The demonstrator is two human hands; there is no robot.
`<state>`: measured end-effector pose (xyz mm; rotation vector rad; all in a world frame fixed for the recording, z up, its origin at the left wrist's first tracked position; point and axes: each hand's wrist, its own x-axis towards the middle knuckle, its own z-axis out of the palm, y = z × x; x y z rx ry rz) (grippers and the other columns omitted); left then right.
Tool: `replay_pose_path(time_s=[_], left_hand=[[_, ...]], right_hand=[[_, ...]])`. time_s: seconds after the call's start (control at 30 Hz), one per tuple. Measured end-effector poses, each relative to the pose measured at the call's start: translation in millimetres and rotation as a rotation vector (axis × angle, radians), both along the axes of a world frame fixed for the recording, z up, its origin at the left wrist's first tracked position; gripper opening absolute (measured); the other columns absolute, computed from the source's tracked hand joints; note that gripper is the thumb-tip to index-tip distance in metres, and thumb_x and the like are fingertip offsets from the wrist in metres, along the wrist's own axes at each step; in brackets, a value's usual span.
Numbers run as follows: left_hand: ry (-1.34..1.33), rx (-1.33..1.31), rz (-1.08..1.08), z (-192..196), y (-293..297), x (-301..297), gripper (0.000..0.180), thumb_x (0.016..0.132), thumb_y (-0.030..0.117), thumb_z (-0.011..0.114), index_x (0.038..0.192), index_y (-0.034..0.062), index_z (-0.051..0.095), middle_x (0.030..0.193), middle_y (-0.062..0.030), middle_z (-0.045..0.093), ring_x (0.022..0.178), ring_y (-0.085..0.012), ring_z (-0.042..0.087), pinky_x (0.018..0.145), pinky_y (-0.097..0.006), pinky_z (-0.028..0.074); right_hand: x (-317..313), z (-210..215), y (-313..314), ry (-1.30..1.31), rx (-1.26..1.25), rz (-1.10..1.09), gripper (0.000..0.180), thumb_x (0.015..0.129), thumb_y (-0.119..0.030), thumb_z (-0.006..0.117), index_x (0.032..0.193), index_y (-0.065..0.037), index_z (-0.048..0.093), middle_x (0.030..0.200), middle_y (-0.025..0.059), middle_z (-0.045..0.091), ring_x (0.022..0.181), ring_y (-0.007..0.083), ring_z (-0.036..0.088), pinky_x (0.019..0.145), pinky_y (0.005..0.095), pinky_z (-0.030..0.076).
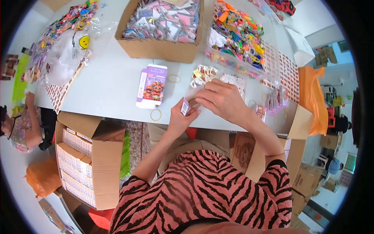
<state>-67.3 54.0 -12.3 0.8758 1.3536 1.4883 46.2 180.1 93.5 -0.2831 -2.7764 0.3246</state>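
Observation:
My left hand [180, 119] grips a small purple-and-white carton [186, 107] with a barcode on its side, just over the table's near edge. Close against the carton's upper end is my right hand [226, 100], its fingers bent and pinched together. Those fingers hide what they hold, if anything. Left of my hands a purple printed carton [154, 86] lies on the table, with one rubber band [151, 115] below it and another [174, 75] to its right. Small printed stickers [203, 74] are heaped just beyond my right hand.
A cardboard box [156, 49] full of flat packets stands at the back, beside a clear plastic bin [237, 63] of colourful trinkets. Sticker sheets [286, 72] and small packs [277, 98] lie right. An open carton [107, 163] of white boxes stands lower left. Another person [29, 128] sits far left.

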Motion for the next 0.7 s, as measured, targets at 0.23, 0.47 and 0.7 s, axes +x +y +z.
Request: replay_pose_path(time_s=[0.23, 0.47, 0.7], left_hand=[[-0.195, 0.015, 0.055, -17, -5, -9, 0.042, 0.077, 0.002, 0.069, 0.115, -0.0059, 0.053, 0.101, -0.0075, 0.064, 0.091, -0.0113, 0.059, 0.081, -0.026, 0.048], [-0.132, 0.004, 0.046, -11, -6, -16, 0.041, 0.077, 0.004, 0.070, 0.113, -0.0061, 0.054, 0.099, -0.0076, 0.064, 0.090, -0.0109, 0.058, 0.080, -0.026, 0.048], [-0.230, -0.009, 0.043, -17, -19, -15, 0.040, 0.077, 0.001, 0.069, 0.113, -0.0063, 0.054, 0.101, -0.0075, 0.064, 0.091, -0.0112, 0.058, 0.083, -0.026, 0.047]], right_hand=[[-63, 22, 64, 0.267, -0.258, -0.149, 0.012, 0.079, -0.009, 0.063, 0.088, -0.003, 0.065, 0.081, 0.0102, 0.063, 0.072, 0.0271, 0.060, 0.063, 0.0355, 0.049], [-139, -13, 173, 0.077, 0.174, -0.258, 0.017, 0.078, -0.010, 0.059, 0.093, -0.003, 0.064, 0.088, 0.0143, 0.065, 0.086, 0.0320, 0.060, 0.077, 0.0404, 0.047], [-173, -36, 220, -0.431, 0.394, -0.383, 0.033, 0.074, -0.021, 0.066, 0.101, -0.005, 0.056, 0.091, 0.0157, 0.065, 0.092, 0.0292, 0.062, 0.083, 0.0414, 0.045]])
